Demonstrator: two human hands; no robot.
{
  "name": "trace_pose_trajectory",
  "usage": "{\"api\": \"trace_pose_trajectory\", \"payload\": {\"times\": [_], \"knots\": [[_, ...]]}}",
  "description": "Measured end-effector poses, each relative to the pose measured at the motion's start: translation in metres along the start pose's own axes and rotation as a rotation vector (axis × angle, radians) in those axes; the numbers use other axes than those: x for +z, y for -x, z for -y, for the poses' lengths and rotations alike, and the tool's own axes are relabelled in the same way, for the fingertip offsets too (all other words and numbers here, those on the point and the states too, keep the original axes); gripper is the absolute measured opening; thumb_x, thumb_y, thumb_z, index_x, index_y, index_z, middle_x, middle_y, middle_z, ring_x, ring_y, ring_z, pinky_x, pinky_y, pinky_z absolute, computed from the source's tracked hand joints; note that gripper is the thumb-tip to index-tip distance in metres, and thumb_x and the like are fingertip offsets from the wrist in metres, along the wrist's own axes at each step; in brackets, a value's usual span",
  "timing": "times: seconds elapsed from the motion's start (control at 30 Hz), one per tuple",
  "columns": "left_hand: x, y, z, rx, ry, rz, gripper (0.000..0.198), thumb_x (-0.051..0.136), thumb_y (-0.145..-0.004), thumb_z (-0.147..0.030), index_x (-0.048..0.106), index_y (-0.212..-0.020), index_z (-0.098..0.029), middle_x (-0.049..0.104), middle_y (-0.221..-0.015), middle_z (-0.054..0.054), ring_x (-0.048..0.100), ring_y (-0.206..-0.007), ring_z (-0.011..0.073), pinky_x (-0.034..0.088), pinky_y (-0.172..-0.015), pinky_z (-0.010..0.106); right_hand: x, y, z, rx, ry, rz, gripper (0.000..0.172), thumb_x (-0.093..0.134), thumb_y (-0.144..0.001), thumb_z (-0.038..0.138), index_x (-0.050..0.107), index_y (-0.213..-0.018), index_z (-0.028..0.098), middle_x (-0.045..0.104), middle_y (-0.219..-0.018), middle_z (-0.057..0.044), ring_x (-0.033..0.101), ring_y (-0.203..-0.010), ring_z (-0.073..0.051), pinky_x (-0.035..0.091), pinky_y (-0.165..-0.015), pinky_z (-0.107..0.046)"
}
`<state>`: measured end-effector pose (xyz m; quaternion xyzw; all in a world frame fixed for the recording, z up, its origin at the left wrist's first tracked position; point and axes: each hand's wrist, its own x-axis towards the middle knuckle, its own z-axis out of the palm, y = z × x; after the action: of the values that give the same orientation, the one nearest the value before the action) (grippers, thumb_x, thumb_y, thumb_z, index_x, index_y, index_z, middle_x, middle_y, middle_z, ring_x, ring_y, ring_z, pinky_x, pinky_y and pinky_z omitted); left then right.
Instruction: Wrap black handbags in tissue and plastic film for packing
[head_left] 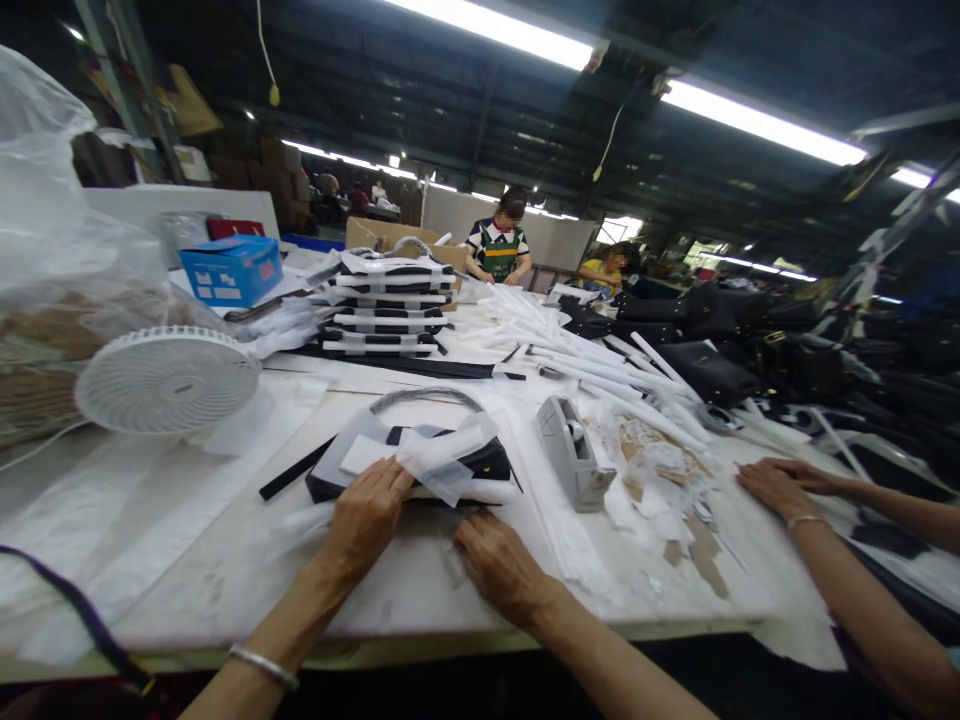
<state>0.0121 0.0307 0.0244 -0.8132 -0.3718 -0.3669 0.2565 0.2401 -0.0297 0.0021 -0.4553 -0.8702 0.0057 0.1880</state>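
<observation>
A black handbag (487, 462) lies on the table before me, its raised handle (427, 397) wrapped in translucent film. White sheets of wrapping paper (442, 455) cover part of it, and a white padded roll (480, 491) runs along its near side. My left hand (371, 515) rests on the bag's near left part, fingers stretched out over the white paper. At the near edge of the bag, my right hand (499, 560) has its fingers curled together. A thin translucent scrap shows beside that thumb; whatever the fingers hold is hidden.
A tape dispenser (574, 455) stands right of the bag, near paper scraps (660, 470). Leftward are a white fan (169, 380) and a blue box (232, 270). Wrapped bags (390, 305) are stacked behind. Another person's hands (787, 485) rest at the right; white rolls (622, 375) lie beyond.
</observation>
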Motion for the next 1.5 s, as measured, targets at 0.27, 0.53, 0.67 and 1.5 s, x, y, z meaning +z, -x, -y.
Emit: {"api": "trace_pose_trajectory", "payload": {"times": [0.27,0.53,0.67,1.5], "knots": [[-0.009,0.017,-0.008,0.097,-0.016,0.032,0.049,0.036,-0.088,0.002,0.06,-0.128,-0.014,0.064,-0.13,0.009,0.062,-0.116,0.0221,0.047,-0.102,0.037,-0.071,0.055,0.022,0.163,-0.425,0.204,0.023,0.06,-0.068,0.005,0.068,-0.08,0.022,0.069,-0.083,-0.001,0.064,-0.079,-0.016,0.048,-0.07,-0.023],[-0.008,0.019,-0.011,0.101,-0.03,0.028,0.044,0.035,-0.093,-0.001,0.059,-0.128,-0.014,0.063,-0.132,0.009,0.06,-0.119,0.0209,0.043,-0.107,0.036,-0.136,-0.092,0.007,0.187,-0.32,-0.021,0.026,0.047,-0.097,0.023,0.069,-0.11,0.021,0.072,-0.112,-0.005,0.064,-0.106,-0.017,0.044,-0.095,-0.027],[-0.006,0.02,-0.012,0.068,-0.021,0.019,0.045,0.037,-0.093,0.001,0.059,-0.129,-0.014,0.062,-0.132,0.009,0.06,-0.12,0.0205,0.039,-0.11,0.037,-0.09,-0.139,-0.03,0.303,-0.058,0.276,0.027,0.046,-0.095,0.022,0.072,-0.102,0.016,0.073,-0.106,-0.013,0.066,-0.102,-0.025,0.046,-0.09,-0.034],[-0.006,0.019,-0.015,0.006,0.009,0.037,0.046,0.036,-0.093,0.0,0.058,-0.13,-0.016,0.063,-0.131,0.007,0.059,-0.121,0.0183,0.04,-0.112,0.035,-0.038,-0.185,-0.073,0.416,-0.405,0.458,0.048,0.073,-0.064,0.023,0.072,-0.112,0.022,0.074,-0.107,-0.003,0.068,-0.09,-0.019,0.051,-0.075,-0.024]]}}
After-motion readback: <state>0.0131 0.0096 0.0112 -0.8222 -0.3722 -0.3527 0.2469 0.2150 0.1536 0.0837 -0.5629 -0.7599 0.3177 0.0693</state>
